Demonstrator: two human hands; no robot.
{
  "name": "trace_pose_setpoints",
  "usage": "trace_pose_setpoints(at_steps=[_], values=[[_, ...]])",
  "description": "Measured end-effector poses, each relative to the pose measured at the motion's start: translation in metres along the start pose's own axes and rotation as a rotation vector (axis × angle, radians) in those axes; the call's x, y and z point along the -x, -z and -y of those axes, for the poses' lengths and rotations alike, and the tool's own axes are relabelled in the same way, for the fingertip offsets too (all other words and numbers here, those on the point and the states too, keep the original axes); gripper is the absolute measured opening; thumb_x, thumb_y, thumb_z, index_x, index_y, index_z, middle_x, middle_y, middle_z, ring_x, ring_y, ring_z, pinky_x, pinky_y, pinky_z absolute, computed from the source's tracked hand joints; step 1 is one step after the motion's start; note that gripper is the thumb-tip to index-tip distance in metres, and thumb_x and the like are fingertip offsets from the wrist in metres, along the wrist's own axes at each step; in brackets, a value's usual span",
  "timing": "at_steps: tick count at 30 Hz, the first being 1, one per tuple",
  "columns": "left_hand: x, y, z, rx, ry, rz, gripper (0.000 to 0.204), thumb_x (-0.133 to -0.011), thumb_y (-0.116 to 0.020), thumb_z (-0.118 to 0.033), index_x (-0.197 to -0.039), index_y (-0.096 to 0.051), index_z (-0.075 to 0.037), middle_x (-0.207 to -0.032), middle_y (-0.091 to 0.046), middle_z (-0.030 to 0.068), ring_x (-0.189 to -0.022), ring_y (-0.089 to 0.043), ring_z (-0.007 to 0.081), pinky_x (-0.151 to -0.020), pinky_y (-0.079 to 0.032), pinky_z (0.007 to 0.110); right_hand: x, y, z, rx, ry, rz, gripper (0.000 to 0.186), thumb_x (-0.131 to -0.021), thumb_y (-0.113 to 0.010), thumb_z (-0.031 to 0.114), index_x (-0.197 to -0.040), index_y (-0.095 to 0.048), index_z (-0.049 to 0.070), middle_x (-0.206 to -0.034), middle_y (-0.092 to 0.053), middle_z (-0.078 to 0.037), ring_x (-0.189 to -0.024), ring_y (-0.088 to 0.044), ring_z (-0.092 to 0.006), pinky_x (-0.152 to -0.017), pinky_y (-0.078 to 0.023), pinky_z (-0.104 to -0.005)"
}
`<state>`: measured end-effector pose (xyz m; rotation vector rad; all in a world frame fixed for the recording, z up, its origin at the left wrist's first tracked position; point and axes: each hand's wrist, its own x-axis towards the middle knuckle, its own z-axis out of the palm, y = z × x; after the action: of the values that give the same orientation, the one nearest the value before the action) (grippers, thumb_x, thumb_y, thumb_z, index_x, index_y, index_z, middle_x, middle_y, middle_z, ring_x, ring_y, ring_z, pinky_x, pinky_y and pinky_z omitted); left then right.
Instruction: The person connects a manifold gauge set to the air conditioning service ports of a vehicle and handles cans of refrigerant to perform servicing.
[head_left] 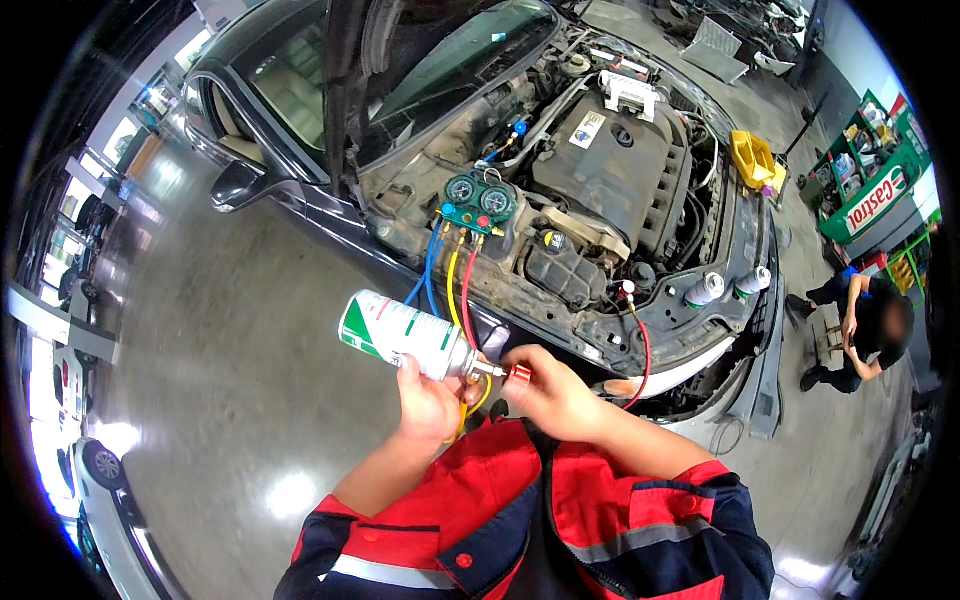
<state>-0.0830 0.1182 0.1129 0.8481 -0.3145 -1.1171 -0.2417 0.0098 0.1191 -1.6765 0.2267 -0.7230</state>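
Gauges [493,201] lie beyond can [408,335], left of engine [602,165].

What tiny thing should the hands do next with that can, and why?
Perhaps hold the can steady and line up its narrow tip with the red piece. The left grip holds the can tilted, and the right grip has the red piece by that tip; whether they touch is unclear.

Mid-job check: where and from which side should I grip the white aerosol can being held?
The aerosol can is probably best taken near its base end, from the left: the cylindrical wall there is uncovered and straight. Its neck tapers rightward to the right hand and red fitting, while the left hand covers the near side by the shoulder.
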Motion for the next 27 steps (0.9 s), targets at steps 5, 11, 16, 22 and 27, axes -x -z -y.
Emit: trace_pose_setpoints(at_steps=[5, 11, 16, 22, 27], values=[[0.000, 0.001, 0.001, -0.033, 0.030, 0.011, 0.081, -0.083, -0.031, -0.080, -0.116, -0.053, -0.009, -0.091, -0.066, 0.0157, -0.060, -0.058, 0.0259, -0.046, -0.039, 0.035, 0.017, 0.004, -0.018, -1.256, -0.638, 0.246, 0.032, -0.098, -0.055, 0.035, -0.110, -0.053, 0.005, -0.082, -0.052, -0.004, -0.067, -0.049, -0.0174, -0.062, -0.044, -0.0317], [0.003, 0.005, 0.002, -0.041, 0.017, -0.059, 0.085, -0.082, -0.029, -0.082, -0.117, -0.054, -0.008, -0.089, -0.066, 0.0143, -0.060, -0.059, 0.0254, -0.046, -0.039, 0.034, 0.006, -0.005, 0.016, 0.108, -0.092, 0.056, 0.030, -0.097, -0.057, 0.031, -0.105, -0.048, 0.004, -0.082, -0.050, -0.005, -0.069, -0.051, -0.0179, -0.062, -0.044, -0.0324], [0.005, 0.000, -0.003, -0.057, 0.002, -0.030, 0.085, -0.084, -0.027, -0.080, -0.118, -0.054, -0.007, -0.087, -0.066, 0.0141, -0.058, -0.057, 0.0259, -0.046, -0.039, 0.033, 0.009, -0.006, 0.013, -1.175, -0.835, 0.175, 0.030, -0.100, -0.050, 0.037, -0.095, -0.047, 0.008, -0.069, -0.045, -0.001, -0.056, -0.042, -0.0122, -0.051, -0.036, -0.0251], [0.008, -0.001, -0.005, -0.054, 0.049, -0.041, 0.085, -0.083, -0.026, -0.081, -0.116, -0.054, -0.007, -0.083, -0.065, 0.0143, -0.054, -0.053, 0.0243, -0.045, -0.037, 0.034, 0.013, -0.015, 0.011, -0.517, -0.628, 0.087, 0.029, -0.098, -0.055, 0.032, -0.104, -0.051, 0.005, -0.077, -0.052, -0.003, -0.063, -0.051, -0.0157, -0.057, -0.044, -0.0280], [0.002, 0.002, -0.002, -0.065, 0.029, -0.071, 0.086, -0.084, -0.024, -0.081, -0.116, -0.054, -0.007, -0.083, -0.064, 0.0145, -0.053, -0.053, 0.0247, -0.044, -0.036, 0.033, 0.002, -0.007, 0.016, 0.790, 0.252, 0.030, 0.038, -0.084, -0.070, 0.029, -0.105, -0.053, 0.002, -0.081, -0.057, -0.019, -0.070, -0.059, -0.0364, -0.063, -0.050, -0.0387]])
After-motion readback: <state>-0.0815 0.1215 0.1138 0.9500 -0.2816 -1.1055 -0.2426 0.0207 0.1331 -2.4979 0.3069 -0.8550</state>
